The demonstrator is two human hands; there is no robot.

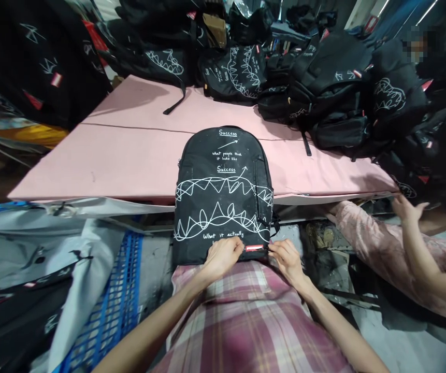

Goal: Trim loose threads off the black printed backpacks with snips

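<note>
Your left hand (223,255) and your right hand (288,260) are both on the near edge of a black backpack (223,194). The backpack lies flat with its far end on the pink table (129,150) and its near end hanging over the table edge, resting on your lap. Your left hand is curled, with its fingers pressed down on the bottom edge of the backpack. Your right hand is curled too, and its fingertips pinch the edge of the backpack just beside a small red tag (254,248). The tag sits between your two hands. You cannot see if the fingers have hold of a zipper pull.

The backpack is black with white drawings. Near the top it has the word "Success" twice, with little arrows. Lower down there are white zigzag and loopy lines running across it, and more white words near your hands.

A big pile of backpacks (324,88) that look much the same sits at the far side of the table. On your right, another person's hand (407,210) reaches toward the table edge.
</note>
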